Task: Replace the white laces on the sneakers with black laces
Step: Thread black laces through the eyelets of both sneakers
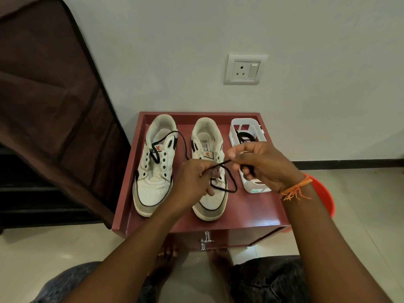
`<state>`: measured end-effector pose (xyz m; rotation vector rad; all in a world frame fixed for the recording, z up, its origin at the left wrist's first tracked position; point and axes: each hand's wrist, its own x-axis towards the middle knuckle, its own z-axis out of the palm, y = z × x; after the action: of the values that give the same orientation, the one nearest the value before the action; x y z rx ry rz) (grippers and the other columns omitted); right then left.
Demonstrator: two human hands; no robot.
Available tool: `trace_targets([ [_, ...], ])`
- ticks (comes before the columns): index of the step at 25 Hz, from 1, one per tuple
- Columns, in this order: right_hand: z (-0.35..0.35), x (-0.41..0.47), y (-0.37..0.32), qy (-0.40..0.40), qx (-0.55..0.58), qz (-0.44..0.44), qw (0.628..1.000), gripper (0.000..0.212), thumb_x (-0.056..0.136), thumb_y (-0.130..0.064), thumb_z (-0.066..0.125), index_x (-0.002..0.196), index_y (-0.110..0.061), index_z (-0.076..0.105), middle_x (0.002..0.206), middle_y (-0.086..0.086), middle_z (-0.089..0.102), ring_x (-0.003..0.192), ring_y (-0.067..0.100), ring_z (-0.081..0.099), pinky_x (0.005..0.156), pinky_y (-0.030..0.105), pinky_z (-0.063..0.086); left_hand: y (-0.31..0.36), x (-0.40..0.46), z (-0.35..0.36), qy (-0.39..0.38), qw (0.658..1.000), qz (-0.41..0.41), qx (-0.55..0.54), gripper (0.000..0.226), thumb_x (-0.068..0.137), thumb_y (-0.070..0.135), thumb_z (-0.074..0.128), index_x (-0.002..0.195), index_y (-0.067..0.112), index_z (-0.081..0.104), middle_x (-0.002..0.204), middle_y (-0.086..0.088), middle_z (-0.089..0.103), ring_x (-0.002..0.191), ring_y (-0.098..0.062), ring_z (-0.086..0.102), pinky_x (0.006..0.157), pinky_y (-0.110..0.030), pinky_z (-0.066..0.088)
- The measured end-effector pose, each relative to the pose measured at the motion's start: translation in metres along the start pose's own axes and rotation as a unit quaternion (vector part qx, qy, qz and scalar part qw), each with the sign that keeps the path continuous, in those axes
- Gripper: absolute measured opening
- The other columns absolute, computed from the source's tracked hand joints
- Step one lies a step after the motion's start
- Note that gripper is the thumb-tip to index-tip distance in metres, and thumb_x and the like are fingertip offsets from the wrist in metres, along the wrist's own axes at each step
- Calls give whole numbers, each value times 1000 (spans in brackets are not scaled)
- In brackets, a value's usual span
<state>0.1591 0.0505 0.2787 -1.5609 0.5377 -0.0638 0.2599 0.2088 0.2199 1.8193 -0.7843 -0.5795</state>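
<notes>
Left hand (193,180) pinches black lace (225,178) above right-side sneaker (209,171). Right hand (262,165), just beside left, grips same lace, fingers curled. Lace loop hangs below and between both hands; far end seems to trail to left-side sneaker (154,165), beyond left hand. White basket (247,127) behind right hand holds another black lace (246,136). All rest on red table (251,213).

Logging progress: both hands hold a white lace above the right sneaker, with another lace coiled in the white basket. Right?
Not quite: the lace in the left hand and right hand is black, not white, as the head view shows. It is above the right sneaker, and another lies in the basket.
</notes>
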Motion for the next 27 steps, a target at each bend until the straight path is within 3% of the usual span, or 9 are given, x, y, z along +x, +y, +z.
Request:
trace_targets([
  [3, -5, 2, 1, 21, 165, -10, 986, 14, 85, -10, 63, 97, -4, 66, 75, 7, 72, 56, 9, 60, 53, 19, 52, -3, -2, 4, -53, 998, -34, 8, 17, 96, 11, 58, 95, 15, 73, 87, 1, 76, 53, -22, 70, 46, -24, 45],
  [7, 0, 8, 8, -39, 229, -46, 971, 29, 90, -10, 54, 115, 2, 61, 108, 19, 70, 97, 25, 70, 82, 31, 58, -1, -1, 7, -103, 994, 3, 28, 14, 94, 16, 64, 94, 4, 72, 96, 8, 75, 50, -20, 70, 51, -33, 51],
  [9, 5, 14, 14, -7, 183, -72, 980, 23, 96, -11, 51, 111, 0, 63, 99, 15, 72, 92, 24, 70, 78, 30, 58, 1, 2, 0, -38, 999, -7, 5, 10, 91, 17, 69, 98, 12, 74, 89, 4, 75, 49, -20, 69, 52, -28, 53],
  [11, 11, 21, 19, 77, 113, -100, 986, 17, 98, -14, 54, 102, -8, 69, 89, 5, 70, 81, 15, 66, 73, 27, 54, -1, 5, -8, 88, 996, -26, -8, 9, 90, 17, 69, 97, 17, 75, 85, 3, 73, 51, -15, 68, 53, -28, 54],
  [13, 15, 27, 25, 164, -49, -145, 974, 16, 96, -16, 57, 95, -18, 73, 96, -3, 67, 90, 9, 61, 81, 23, 49, -9, 9, -12, 185, 980, -16, 64, 13, 91, 20, 68, 101, 19, 75, 88, 6, 74, 67, -5, 68, 64, -28, 58],
  [15, 23, 34, 35, 191, -183, -190, 946, 15, 94, -15, 60, 94, -19, 75, 97, -4, 68, 97, 9, 62, 85, 24, 50, -13, 9, -9, 203, 971, -3, 127, 24, 90, 28, 69, 111, 18, 74, 97, 7, 75, 82, -3, 67, 78, -31, 57],
  [17, 32, 43, 47, 188, -238, -200, 932, 15, 92, -11, 61, 97, -12, 76, 88, 4, 73, 86, 16, 66, 79, 36, 53, -15, 9, -4, 198, 969, -4, 144, 30, 88, 35, 71, 112, 17, 74, 101, 5, 75, 90, -7, 68, 82, -32, 56],
  [22, 53, 63, 65, 213, -438, -204, 849, 10, 87, -22, 65, 89, -21, 75, 82, -1, 74, 83, 25, 65, 74, 44, 51, -23, 11, 1, 210, 965, -9, 158, 16, 86, 35, 73, 92, 21, 76, 86, 9, 73, 83, -6, 66, 74, -35, 56],
  [27, 63, 62, 65, 262, -497, -221, 797, 5, 82, -16, 68, 77, -16, 72, 70, 2, 68, 79, 31, 60, 71, 43, 46, -28, 15, 4, 217, 964, -11, 152, 15, 86, 31, 66, 82, 20, 75, 76, 7, 72, 74, -9, 66, 69, -36, 56],
])
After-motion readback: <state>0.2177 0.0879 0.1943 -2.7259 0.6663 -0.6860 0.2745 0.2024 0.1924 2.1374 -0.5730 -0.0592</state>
